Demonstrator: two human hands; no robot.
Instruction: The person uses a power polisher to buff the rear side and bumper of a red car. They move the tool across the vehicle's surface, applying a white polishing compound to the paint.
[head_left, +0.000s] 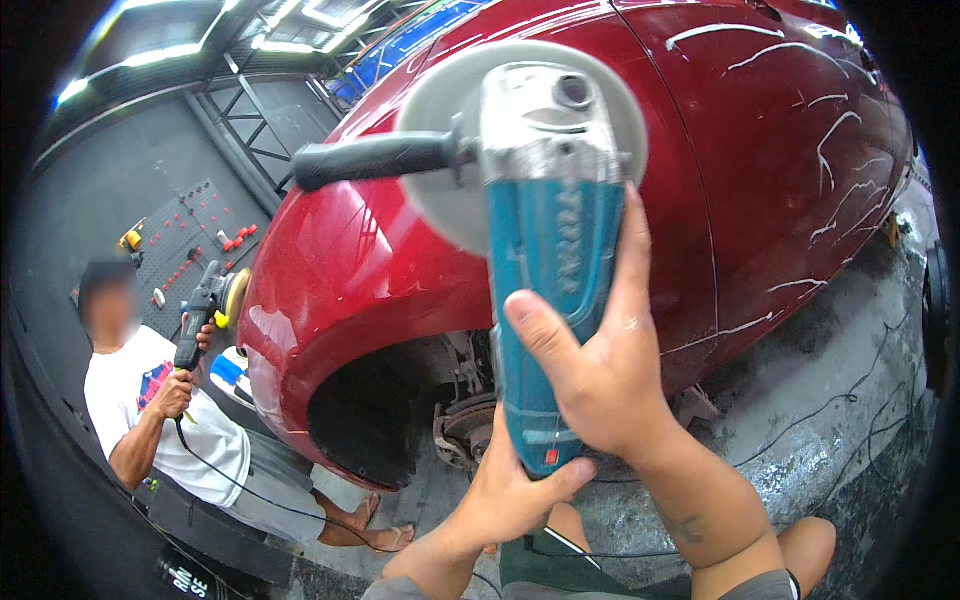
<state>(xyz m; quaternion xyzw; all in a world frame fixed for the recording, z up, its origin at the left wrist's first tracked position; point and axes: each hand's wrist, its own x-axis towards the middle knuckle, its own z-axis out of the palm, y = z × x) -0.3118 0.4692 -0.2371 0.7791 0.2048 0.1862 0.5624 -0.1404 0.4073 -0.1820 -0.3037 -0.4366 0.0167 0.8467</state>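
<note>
A teal angle polisher (560,270) with a metal head is held up in front of the red car (390,240). Behind its head shows a round pale polishing pad (620,110), lying over the car's fender; whether it touches the paint I cannot tell. The black side handle (375,160) sticks out to the left with no hand on it. My right hand (600,360) wraps round the polisher's body, thumb across its face. Lower down, my left hand (515,470) is closed round the rear end of the body.
At the left a person (165,400) holds another polisher (205,310) with a yellow pad against the car's front. The wheel arch (370,410) has no wheel, its brake disc (467,430) bare. White streaks mark the door (800,150). Cables (800,415) lie across the wet floor (770,480).
</note>
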